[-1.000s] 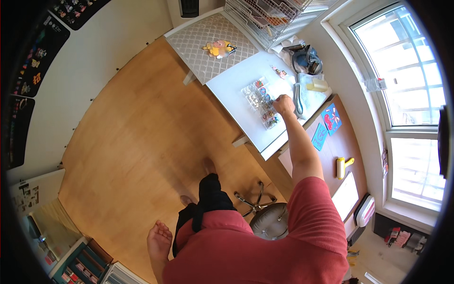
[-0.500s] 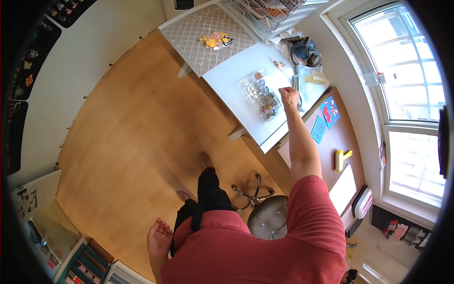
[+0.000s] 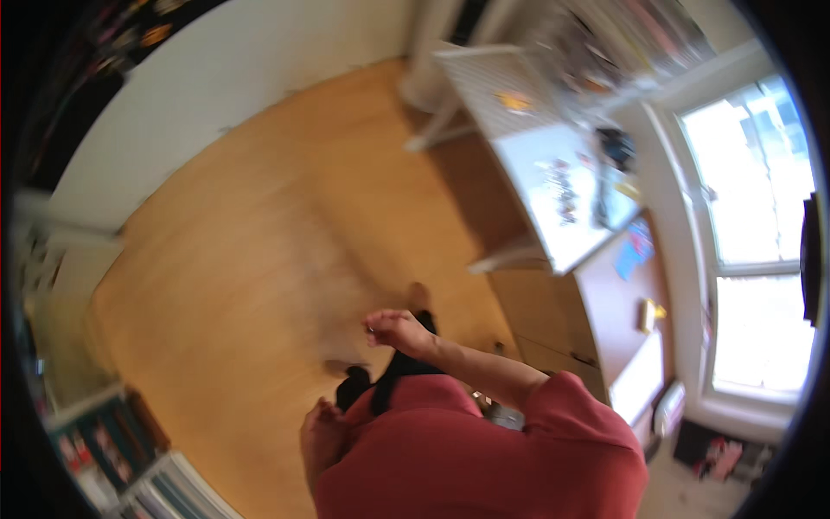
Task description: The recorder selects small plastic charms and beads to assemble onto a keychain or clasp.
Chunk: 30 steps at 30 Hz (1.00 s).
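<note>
My right hand (image 3: 399, 332) is in front of my body, above my legs and well away from the table. Its fingers are closed, and a small dark spot shows at the fingertips; what it is I cannot make out. My left hand (image 3: 323, 431) hangs low beside my red shirt, smeared by motion, so its finger shape is unclear. On the white table (image 3: 527, 177) at the upper right stands a clear compartment box (image 3: 564, 192) with small mixed pieces, blurred.
Beyond the box, a dark blue object (image 3: 616, 149) sits near the wall. A yellow figure (image 3: 513, 102) lies on the patterned table end. The wooden desk (image 3: 601, 294) holds blue cards (image 3: 635, 251) and a yellow-handled roller (image 3: 648, 316). Wooden floor (image 3: 242, 259) spreads to the left; shelves (image 3: 112, 441) stand lower left.
My right hand has left the compartment box and drawn back in front of my body. My view has turned, so the tables sit farther right, and the picture is blurred.
</note>
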Tool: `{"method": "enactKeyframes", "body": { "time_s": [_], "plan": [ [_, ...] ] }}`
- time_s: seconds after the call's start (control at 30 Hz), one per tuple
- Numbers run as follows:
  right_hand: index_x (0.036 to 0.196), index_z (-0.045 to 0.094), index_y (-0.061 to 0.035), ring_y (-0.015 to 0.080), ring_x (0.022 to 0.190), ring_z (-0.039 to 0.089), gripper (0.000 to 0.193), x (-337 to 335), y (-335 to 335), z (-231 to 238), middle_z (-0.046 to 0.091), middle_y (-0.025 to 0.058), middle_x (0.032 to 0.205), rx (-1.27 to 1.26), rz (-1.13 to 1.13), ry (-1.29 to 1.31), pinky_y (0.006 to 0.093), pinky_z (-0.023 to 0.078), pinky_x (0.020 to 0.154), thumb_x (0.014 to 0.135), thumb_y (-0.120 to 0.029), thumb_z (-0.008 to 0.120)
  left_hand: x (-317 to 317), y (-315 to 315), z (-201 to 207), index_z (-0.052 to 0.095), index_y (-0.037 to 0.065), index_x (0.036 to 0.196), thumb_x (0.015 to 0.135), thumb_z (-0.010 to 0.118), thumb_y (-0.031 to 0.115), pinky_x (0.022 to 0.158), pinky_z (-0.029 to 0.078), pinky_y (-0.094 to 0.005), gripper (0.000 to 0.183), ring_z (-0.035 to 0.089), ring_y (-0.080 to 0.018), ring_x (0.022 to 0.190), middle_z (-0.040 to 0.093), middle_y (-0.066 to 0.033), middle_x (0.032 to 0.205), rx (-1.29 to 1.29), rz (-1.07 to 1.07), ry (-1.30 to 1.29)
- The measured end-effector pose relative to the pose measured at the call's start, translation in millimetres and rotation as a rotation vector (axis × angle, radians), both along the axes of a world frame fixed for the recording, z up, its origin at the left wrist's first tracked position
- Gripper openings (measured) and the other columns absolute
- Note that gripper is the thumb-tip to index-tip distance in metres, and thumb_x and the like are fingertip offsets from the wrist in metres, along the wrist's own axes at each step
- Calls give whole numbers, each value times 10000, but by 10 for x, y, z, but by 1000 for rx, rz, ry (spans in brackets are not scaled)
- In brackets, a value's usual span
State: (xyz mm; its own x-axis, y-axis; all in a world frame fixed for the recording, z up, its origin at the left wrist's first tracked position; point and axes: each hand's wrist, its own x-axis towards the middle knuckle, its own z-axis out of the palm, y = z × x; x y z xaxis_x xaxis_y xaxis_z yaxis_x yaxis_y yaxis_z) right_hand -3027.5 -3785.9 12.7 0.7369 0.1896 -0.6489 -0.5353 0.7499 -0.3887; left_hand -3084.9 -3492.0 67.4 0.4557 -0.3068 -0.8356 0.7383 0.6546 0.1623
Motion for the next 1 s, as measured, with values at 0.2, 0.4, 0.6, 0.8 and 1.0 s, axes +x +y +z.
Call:
{"method": "enactKeyframes", "body": {
  "time_s": [0.2,0.4,0.6,0.8,1.0],
  "plan": [
    [1105,620,10,211,870,631,210,265,1855,193,656,127,995,16,362,-151,335,532,769,934,-103,573,-474,1449,1,628,45,1024,950,590,173,758,515,-300,154,630,-183,831,649,-70,884,-107,388,-90],
    [957,622,-12,152,736,576,167,483,3493,293,632,84,882,121,685,-180,301,481,648,959,-165,555,-1274,3029,-37,608,19,1074,940,584,133,731,532,-312,178,630,-207,821,656,-78,901,30,885,-96],
    [876,627,-64,127,667,538,173,1185,4959,315,618,43,809,-36,858,-145,278,460,625,942,-216,578,-1055,3997,-652,616,17,1052,941,517,107,742,539,-324,174,632,-220,828,665,-89,903,-248,1098,-269],
    [818,601,-93,133,659,536,182,2139,6948,-18,602,34,788,-20,882,-107,274,449,569,945,-213,550,-303,5515,-711,605,14,1046,939,513,103,732,537,-321,167,624,-217,821,654,-95,909,-227,1089,-173],
    [771,561,-117,151,634,518,277,2898,9303,421,552,25,707,29,988,-156,272,399,525,973,-299,511,288,7586,-165,566,-2,1152,924,549,134,740,523,-302,266,631,-197,861,649,-110,976,344,973,-91]
  ]
}}
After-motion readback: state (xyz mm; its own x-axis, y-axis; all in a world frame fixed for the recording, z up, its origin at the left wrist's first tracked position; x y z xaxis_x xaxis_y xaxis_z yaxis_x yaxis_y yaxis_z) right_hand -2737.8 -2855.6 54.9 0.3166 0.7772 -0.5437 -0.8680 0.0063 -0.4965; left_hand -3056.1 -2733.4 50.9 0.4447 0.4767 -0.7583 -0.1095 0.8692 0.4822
